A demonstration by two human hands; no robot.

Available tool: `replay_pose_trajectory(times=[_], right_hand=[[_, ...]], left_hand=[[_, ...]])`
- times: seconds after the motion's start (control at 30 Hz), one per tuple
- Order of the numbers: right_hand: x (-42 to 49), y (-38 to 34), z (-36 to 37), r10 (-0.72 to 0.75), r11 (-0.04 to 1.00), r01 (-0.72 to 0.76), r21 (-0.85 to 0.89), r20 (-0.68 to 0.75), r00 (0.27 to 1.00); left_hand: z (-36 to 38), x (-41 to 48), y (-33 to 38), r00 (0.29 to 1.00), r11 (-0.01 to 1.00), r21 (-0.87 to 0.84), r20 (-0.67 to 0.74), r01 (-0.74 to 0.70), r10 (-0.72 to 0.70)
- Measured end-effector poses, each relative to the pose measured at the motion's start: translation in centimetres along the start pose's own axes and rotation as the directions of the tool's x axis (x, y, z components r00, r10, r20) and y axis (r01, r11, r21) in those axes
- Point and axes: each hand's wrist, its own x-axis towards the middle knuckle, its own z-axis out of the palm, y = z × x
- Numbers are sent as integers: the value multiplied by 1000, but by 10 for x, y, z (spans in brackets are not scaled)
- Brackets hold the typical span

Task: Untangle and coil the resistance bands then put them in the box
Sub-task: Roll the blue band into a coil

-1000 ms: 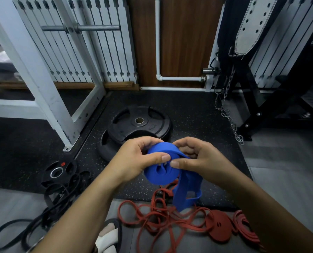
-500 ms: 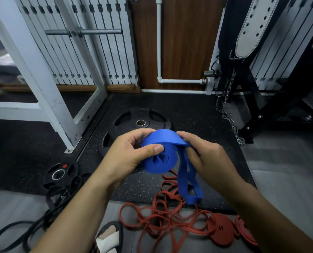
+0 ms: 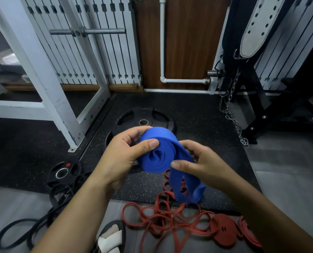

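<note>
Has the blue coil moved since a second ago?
Yes. The blue coil moved up in view toward the large weight plate, now overlapping its near rim.

Black speckled rubber mat (image 3: 197, 115), grey floor (image 3: 289, 179), white rack frame (image 3: 48, 84), wood-panel wall (image 3: 188, 42) behind.

Both curled: left grip (image 3: 122, 156), right grip (image 3: 202, 161).

Just beyond the fingers (image 3: 132, 132) a large black weight plate (image 3: 159, 121) lies flat on a speckled rubber mat (image 3: 197, 114). A smaller plate (image 3: 62, 173) sits well to their left, near the foot of a white rack frame (image 3: 48, 92). Far beyond them to the right a metal chain (image 3: 231, 115) hangs below a pale perforated belt (image 3: 256, 28), and nearer than them a white-strapped sandal (image 3: 111, 238) rests on the floor.
</note>
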Motion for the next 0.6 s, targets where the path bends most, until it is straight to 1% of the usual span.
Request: replay_pose_trajectory(times=[0.07,0.13,0.23,0.3,0.4,0.47,0.6], right_hand=[[0,-2,5,-20,1000,19,-10,-75,997],[0,-1,10,-36,999,39,26,-89,995],[-1,-3,16,-46,985,63,162,-106,993],[-1,-3,18,-34,970,59,237,-109,993],[-1,-3,20,-6,957,36,287,-105,994],[0,-3,19,3,961,25,275,-99,995],[1,-2,16,-4,984,20,179,-93,996]], left_hand=[[1,1,-2,1000,1000,-6,-28,2,-2],[2,2,-3,997,999,-33,-73,6,-8],[4,4,-2,996,998,-63,-90,18,-24],[8,3,-3,995,991,-122,-85,48,-59],[11,2,-6,989,965,-238,-65,111,-129],[9,2,-6,986,959,-245,-45,146,-162],[9,3,-10,983,962,-215,-24,171,-180]])
